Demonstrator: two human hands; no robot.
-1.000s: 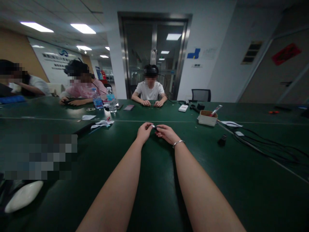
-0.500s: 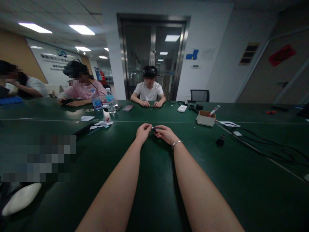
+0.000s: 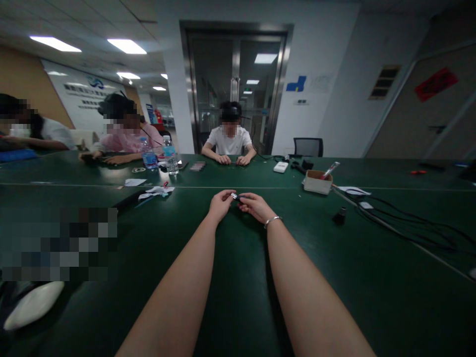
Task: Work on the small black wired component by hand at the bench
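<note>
Over the middle of the green table, a small dark object with a shiny metal end is held between my two hands. My left hand pinches at its silvery left end with thumb and forefinger. The dark right part sits in the closed fingers of my right hand, which has a bracelet at its wrist. The object is too small to identify.
Across the table sits a person in white. Bottles and crumpled paper lie left, with a white object nearer. Right are a box, a black item and cables.
More of the shiny metal end shows between my hands, which have hardly moved. At the far left, the person in pink has moved a hand with a dark object leftward.
</note>
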